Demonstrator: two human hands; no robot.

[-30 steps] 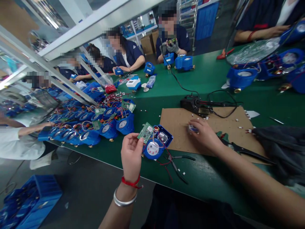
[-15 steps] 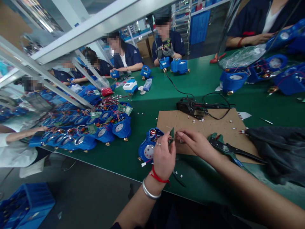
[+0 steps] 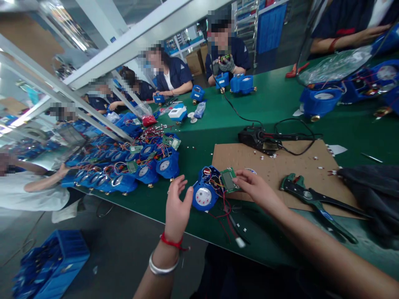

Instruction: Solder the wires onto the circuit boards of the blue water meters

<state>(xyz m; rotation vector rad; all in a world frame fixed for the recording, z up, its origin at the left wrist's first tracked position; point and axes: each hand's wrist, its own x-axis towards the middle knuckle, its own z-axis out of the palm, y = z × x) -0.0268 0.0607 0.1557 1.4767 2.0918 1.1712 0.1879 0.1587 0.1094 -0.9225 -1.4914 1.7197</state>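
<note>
Visibly, the green circuit board [image 3: 228,180] bears a grey screen [image 3: 229,182].

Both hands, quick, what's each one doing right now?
Left hand: open, holding nothing, beside the blue meter.
Right hand: closed, holding a green circuit board by its edge.

Dim light, stretched blurry edges.

The blue meter [image 3: 205,194] sits on the green surface [image 3: 199,139], its round white dial [image 3: 203,197] with red marks facing up and its box-like compartment open, full of coloured wires [image 3: 215,179]. Just beside it, the green circuit board [image 3: 229,181] is held tilted at its right edge, grey display showing. Red leads [image 3: 227,212] trail nearer the viewer, one apparently ending in a blurred white plug [image 3: 240,242].
</note>
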